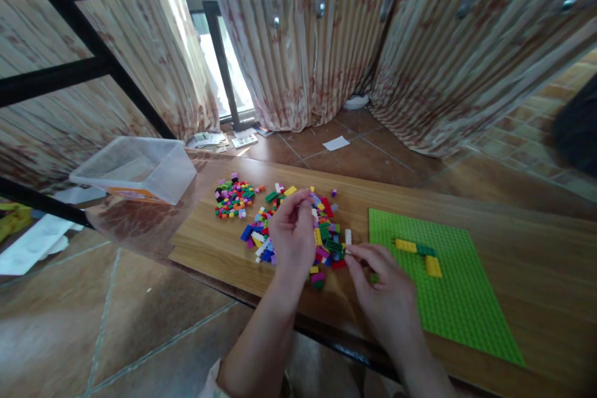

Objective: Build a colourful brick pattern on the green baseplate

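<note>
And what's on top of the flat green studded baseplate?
Yellow plastic bricks flanking a dark-green plastic brick. The right hand partly covers the left edge of the baseplate; anything beneath there is hidden.

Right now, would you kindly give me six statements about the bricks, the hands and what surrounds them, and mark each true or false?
1. The green baseplate lies right of the brick pile. True.
2. On the baseplate, a green brick sits between two yellow bricks. True.
3. The left hand rests on the baseplate. False: the left hand is over the brick pile.
4. The right hand has its fingertips at a dark green brick. True.
5. The plastic bin stands to the right of the baseplate. False: the plastic bin is off to the left, beyond the bricks.
6. Every brick in the pile is blue. False: red, yellow and green ones show too.
</note>
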The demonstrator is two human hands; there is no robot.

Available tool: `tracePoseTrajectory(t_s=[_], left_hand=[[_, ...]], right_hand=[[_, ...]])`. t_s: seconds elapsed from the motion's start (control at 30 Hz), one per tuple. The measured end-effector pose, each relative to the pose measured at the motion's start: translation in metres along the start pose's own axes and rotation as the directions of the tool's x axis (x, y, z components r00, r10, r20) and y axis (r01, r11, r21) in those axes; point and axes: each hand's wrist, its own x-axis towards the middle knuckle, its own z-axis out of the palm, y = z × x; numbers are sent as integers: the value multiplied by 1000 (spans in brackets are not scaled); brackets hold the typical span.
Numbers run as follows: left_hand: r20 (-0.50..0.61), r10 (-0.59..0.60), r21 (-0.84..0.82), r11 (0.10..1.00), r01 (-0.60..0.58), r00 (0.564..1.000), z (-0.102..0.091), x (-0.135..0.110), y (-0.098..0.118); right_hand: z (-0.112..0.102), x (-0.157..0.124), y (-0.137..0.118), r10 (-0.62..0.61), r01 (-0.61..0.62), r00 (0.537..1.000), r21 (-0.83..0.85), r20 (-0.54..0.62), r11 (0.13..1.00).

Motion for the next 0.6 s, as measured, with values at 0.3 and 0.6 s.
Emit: tracePoseTrajectory(t_s=[0.3, 0.6], left_hand=[[-147, -99, -176, 982, 73, 984, -32, 26, 4], [-100, -151, -149, 979, 136, 983, -46, 30, 11]], right_hand=[[45, 25, -40, -113, 117, 991, -59, 74, 991], [81, 37, -46, 11, -10, 1000, -117, 5, 993]])
